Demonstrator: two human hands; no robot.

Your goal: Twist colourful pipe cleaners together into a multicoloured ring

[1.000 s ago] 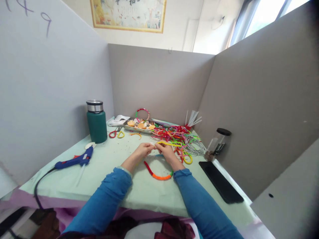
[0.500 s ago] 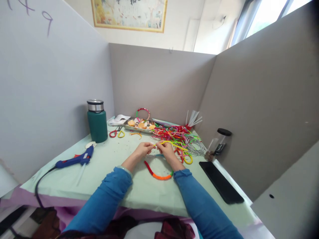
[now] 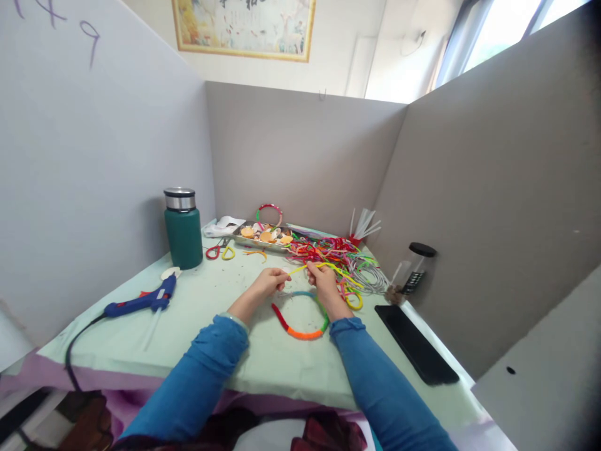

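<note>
yellow cord (image 3: 297,270), center of the frame, drawn between your two hands: your left hand (image 3: 270,282) pinches one part, your right hand (image 3: 323,285) grips it farther along. below center lies a multicolored ring (image 3: 304,336); at left, a blue glue gun (image 3: 138,305).

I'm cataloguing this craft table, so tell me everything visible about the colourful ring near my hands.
The colourful ring lies flat on the pale green cloth and looks cord-wrapped. Anticlockwise from its left side run red, orange, green and blue; its upper left looks thin and bare. The right hand is close; contact is unclear.
</note>
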